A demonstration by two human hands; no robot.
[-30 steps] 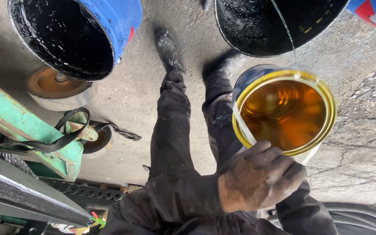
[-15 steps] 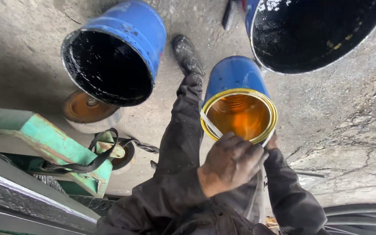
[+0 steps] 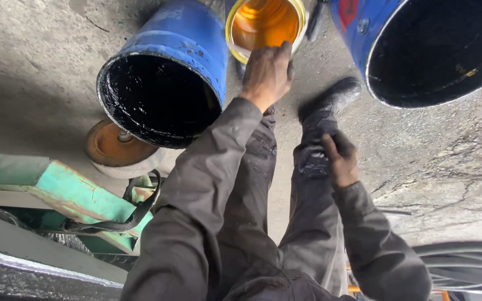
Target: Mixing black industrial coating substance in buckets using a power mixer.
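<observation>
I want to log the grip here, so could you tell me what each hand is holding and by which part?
The left hand grips the yellow-rimmed can of amber liquid by its near rim. The right hand holds nothing; it rests on the right leg.

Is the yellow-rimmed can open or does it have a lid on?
Open. The yellow-rimmed can has no lid, and you can see straight down to amber liquid inside. The left hand grips its near rim.

My single view comes from the head-worn camera — it faces steeply down past grey sleeves and trousers to the rough grey concrete floor (image 3: 40, 72), close above it; no second view overlaps — blue metal drums crowd the upper edge.
</observation>
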